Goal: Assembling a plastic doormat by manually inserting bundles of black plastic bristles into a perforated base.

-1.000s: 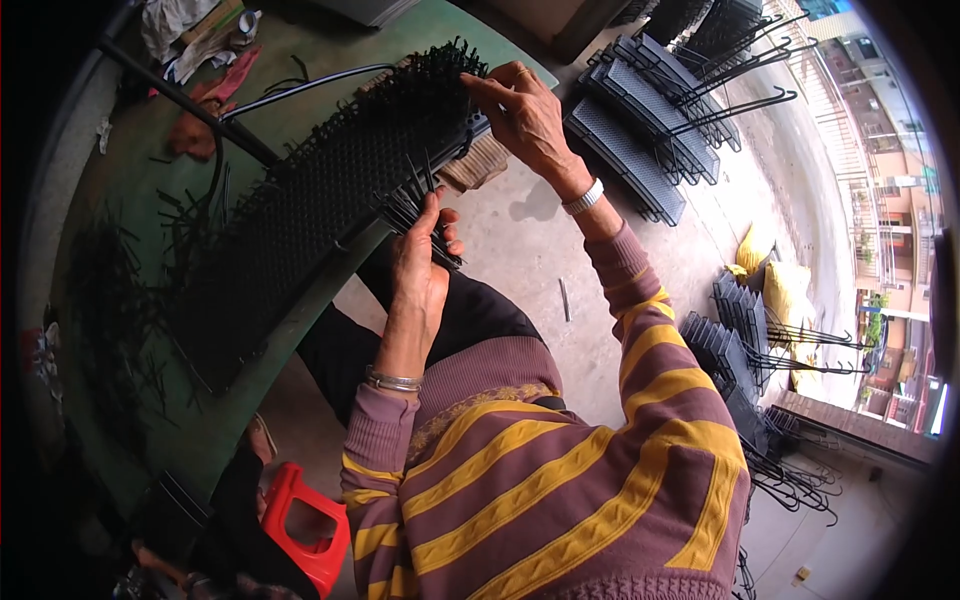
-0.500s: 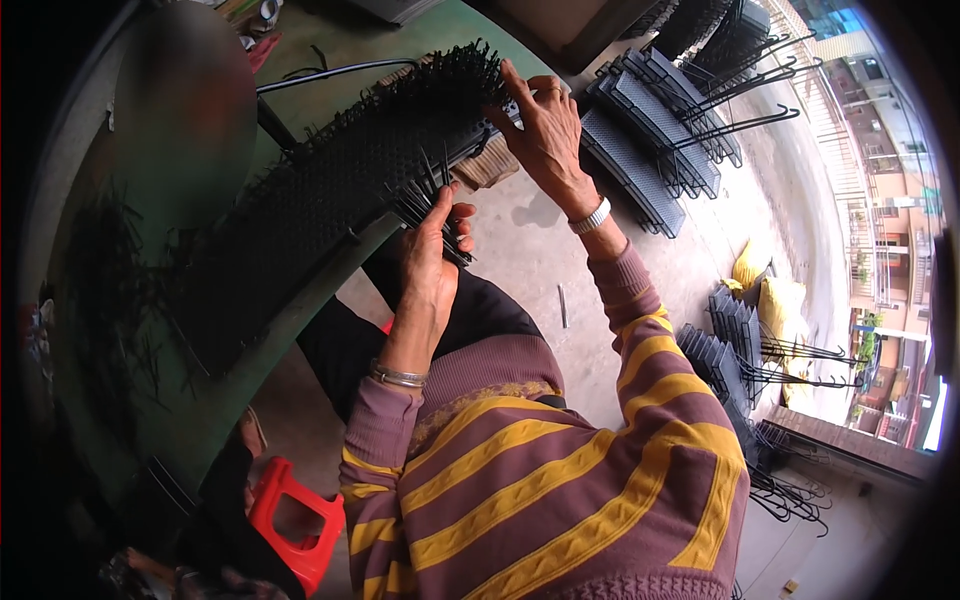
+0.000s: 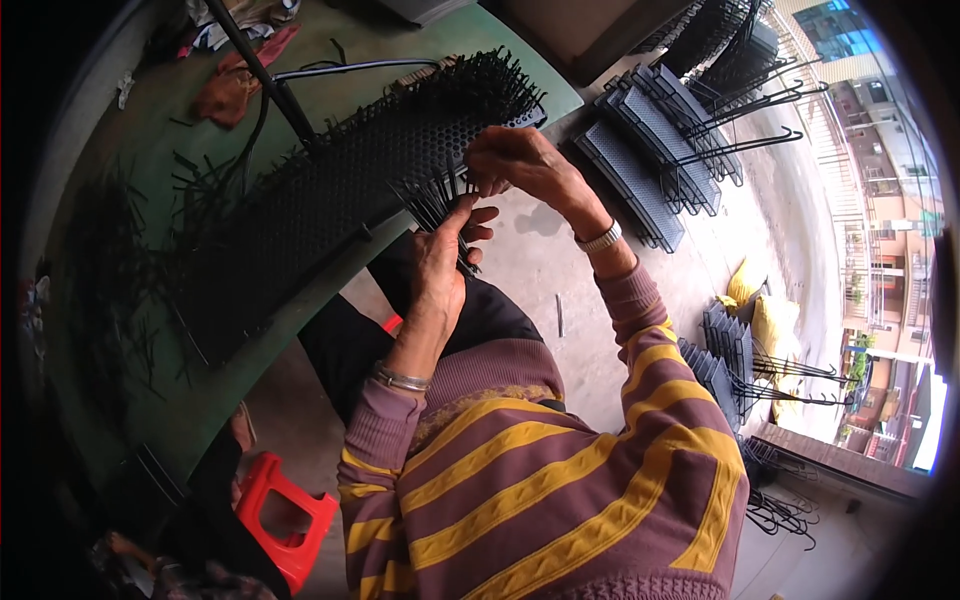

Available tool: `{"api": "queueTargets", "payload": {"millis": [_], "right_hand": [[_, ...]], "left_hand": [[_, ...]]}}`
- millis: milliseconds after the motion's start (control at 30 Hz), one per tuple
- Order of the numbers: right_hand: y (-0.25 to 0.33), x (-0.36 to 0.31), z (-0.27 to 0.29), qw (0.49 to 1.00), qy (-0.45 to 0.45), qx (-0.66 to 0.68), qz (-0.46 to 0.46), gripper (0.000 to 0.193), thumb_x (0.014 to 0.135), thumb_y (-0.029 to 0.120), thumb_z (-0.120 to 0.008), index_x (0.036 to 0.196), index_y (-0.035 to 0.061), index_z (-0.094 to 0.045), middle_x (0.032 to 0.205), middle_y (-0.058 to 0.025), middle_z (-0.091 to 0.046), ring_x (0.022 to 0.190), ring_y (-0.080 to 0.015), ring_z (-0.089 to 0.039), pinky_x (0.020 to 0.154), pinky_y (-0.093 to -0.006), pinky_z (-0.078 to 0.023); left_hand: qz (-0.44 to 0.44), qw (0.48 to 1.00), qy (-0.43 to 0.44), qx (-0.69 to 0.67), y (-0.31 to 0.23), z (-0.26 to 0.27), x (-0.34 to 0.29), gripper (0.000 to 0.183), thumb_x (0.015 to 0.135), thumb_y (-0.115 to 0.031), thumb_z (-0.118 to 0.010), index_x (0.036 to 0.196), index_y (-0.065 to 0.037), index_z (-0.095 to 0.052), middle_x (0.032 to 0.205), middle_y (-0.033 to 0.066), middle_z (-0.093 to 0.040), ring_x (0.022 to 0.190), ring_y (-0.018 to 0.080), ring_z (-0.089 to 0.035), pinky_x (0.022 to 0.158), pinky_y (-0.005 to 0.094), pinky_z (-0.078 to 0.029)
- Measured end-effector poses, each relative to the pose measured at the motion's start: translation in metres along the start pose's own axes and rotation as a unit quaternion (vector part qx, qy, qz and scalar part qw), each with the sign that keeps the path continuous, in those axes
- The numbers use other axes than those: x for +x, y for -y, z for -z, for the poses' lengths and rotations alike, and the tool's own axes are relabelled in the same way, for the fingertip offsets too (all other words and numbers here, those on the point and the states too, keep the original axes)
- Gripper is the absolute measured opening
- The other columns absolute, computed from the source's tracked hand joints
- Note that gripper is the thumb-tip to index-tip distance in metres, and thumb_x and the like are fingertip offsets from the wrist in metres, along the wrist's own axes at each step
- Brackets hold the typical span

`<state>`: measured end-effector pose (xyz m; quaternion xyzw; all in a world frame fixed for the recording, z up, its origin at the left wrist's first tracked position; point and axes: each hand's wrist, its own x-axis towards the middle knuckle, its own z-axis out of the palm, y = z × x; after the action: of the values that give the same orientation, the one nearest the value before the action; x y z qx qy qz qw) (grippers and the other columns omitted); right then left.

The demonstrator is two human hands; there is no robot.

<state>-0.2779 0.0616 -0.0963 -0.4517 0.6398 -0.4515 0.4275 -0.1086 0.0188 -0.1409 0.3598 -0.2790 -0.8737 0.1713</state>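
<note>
A bundle of thin black strips (image 3: 432,203) sticks up from my left hand (image 3: 440,262), which is closed round it in front of the table edge. My right hand (image 3: 530,172) is bent over the top of this bundle, its fingertips pinched together at the strip ends. Beyond both hands a long black perforated panel (image 3: 350,190) lies along the table. Many short black strips (image 3: 480,85) stand up densely at its far right end and along its back edge. The panel's near left part is dark.
The green table (image 3: 530,60) curves across the left. Loose black strips (image 3: 120,290) lie there, near a reddish cloth (image 3: 235,85) and a black metal frame (image 3: 285,110). A red stool (image 3: 300,535) stands lower left. Black racks with hooks (image 3: 640,150) and yellow sacks (image 3: 775,320) are on the right.
My right hand has come back from the panel's far right end to the bundle, and its fingers have closed. A blurred shape at the upper left has gone, uncovering the cloth and frame.
</note>
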Motion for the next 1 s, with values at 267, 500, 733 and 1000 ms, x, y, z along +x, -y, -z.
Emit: {"api": "queueTargets", "payload": {"millis": [267, 500, 733, 1000], "right_hand": [[0.025, 0.007, 0.005, 0.958, -0.246, -0.101, 0.112, 0.008, 0.087, 0.003, -0.057, 0.094, -0.002, -0.057, 0.07, -0.006, -0.066, 0.066, -0.0145, -0.066, 0.061, -0.0255, -0.052], [0.001, 0.042, -0.002, 0.892, -0.325, -0.212, 0.231, 0.009, 0.09, 0.001, -0.055, 0.098, 0.0001, -0.057, 0.074, -0.0106, -0.067, 0.071, -0.0169, -0.07, 0.06, -0.0261, -0.054], [-0.007, 0.051, -0.001, 0.876, -0.331, -0.243, 0.255, 0.008, 0.092, 0.003, -0.053, 0.098, 0.0003, -0.056, 0.073, -0.0102, -0.068, 0.069, -0.0174, -0.07, 0.058, -0.0261, -0.053], [0.001, 0.044, 0.004, 0.89, -0.289, -0.276, 0.221, 0.01, 0.091, 0.004, -0.054, 0.099, -0.0008, -0.058, 0.073, -0.0099, -0.068, 0.071, -0.0167, -0.07, 0.058, -0.0255, -0.052]], "left_hand": [[0.0, 0.999, -0.014, -0.044, -0.007, 0.013, 0.013, 0.032, 0.087, -0.033, -0.067, 0.111, -0.014, -0.061, 0.102, 0.0054, -0.069, 0.089, 0.0153, -0.065, 0.059, 0.0247, -0.042], [0.046, 0.99, -0.005, -0.133, 0.001, 0.01, 0.023, 0.023, 0.09, -0.027, -0.064, 0.106, -0.011, -0.061, 0.099, 0.0086, -0.067, 0.09, 0.0185, -0.065, 0.075, 0.0324, -0.051], [0.018, 0.985, 0.001, -0.173, 0.003, 0.008, 0.019, 0.022, 0.088, -0.018, -0.062, 0.107, -0.006, -0.058, 0.097, 0.0125, -0.065, 0.09, 0.0235, -0.064, 0.082, 0.042, -0.055], [0.044, 0.987, -0.021, -0.155, -0.003, 0.003, 0.013, 0.019, 0.095, -0.019, -0.051, 0.11, -0.007, -0.056, 0.1, 0.0119, -0.065, 0.095, 0.0214, -0.063, 0.085, 0.0436, -0.053]]}}
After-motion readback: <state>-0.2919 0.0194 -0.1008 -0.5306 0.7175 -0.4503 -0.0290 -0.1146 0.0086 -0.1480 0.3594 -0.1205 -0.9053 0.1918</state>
